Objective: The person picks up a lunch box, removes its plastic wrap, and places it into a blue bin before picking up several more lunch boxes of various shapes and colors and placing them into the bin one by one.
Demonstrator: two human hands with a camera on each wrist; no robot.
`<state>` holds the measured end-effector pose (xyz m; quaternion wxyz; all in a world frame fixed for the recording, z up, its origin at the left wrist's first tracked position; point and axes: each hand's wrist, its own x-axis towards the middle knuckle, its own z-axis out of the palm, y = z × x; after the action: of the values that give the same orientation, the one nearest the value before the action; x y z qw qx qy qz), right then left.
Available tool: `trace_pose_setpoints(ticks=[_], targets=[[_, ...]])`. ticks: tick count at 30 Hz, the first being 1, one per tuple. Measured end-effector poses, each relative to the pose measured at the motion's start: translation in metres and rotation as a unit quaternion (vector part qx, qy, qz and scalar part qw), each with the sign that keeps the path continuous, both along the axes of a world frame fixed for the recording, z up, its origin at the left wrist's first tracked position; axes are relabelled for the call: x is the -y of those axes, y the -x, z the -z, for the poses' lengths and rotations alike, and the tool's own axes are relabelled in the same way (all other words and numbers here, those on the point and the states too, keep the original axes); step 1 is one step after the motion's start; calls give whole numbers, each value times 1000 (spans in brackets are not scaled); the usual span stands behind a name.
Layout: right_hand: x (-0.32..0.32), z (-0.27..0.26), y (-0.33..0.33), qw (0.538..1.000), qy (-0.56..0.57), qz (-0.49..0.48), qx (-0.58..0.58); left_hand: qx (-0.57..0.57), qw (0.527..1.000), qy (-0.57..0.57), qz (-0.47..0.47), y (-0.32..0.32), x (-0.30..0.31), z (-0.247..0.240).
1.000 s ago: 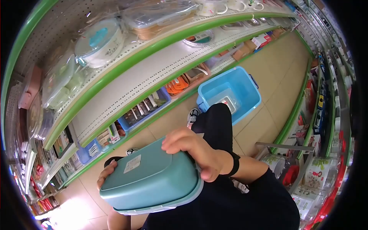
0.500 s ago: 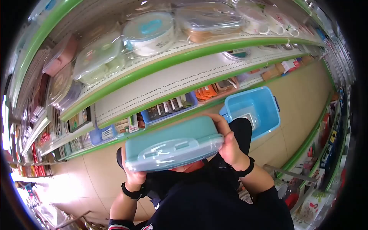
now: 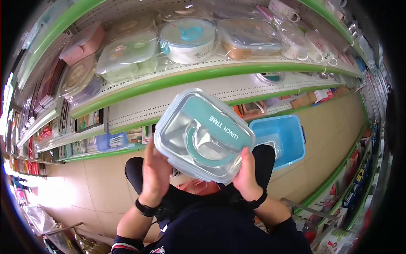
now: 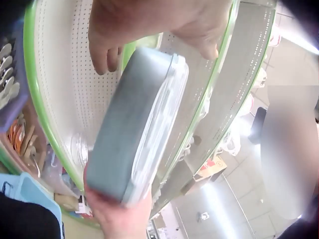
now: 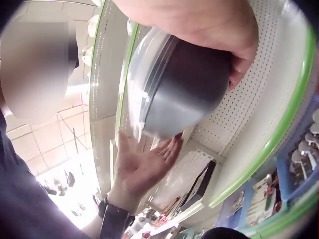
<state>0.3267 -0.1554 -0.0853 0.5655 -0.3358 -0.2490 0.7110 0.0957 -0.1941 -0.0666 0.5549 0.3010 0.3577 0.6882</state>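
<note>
Your right hand (image 3: 246,175) is gripping the lunch box (image 3: 205,136); with your left hand (image 3: 155,172) lying straight-fingered, lopsided support may be inviting a drop.

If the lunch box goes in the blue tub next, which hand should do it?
Probably the right hand: it grips the lunch box and is nearer the blue tub in the head view. The left hand is open at the lunch box's other end, farther away.

Blue tub (image 3: 294,137), wrapped containers (image 3: 127,55), mugs (image 3: 319,44), green-edged shelves (image 3: 253,67)
</note>
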Motion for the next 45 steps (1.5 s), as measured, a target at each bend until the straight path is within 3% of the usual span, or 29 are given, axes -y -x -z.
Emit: trace_pose_setpoints(ticks=[2,4,7,10,11,14,18,19,22,25,32,45], targets=[[10,4,12,999,-26,36,29,-21,998,33,46,-18,5,4],[20,14,15,992,-66,12,110,-11,998,50,-21,-33,3,17],[26,9,13,963,-118,-34,240,20,994,97,-40,-28,-7,10],[25,21,-5,956,-110,-103,252,2,992,105,-69,-15,-13,12],[19,26,-9,969,-99,-94,208,6,992,113,-64,-9,-14,11],[-12,-5,-21,963,-110,-120,213,-6,989,138,-58,-1,-10,9],[-34,-33,3,924,-183,-136,308,-136,983,121,-31,-2,-5,11],[-42,-21,5,893,-230,-148,359,-145,981,121,-34,-5,-4,11],[-41,-26,16,914,-149,-190,325,-149,980,130,-32,-8,0,3],[-38,-20,13,921,-149,-213,291,-170,976,138,-14,-1,5,4],[-20,-27,8,926,-192,-148,290,-179,979,102,3,-2,13,-5],[2,-27,-5,931,-232,-149,240,-176,983,0,58,-1,27,-9]])
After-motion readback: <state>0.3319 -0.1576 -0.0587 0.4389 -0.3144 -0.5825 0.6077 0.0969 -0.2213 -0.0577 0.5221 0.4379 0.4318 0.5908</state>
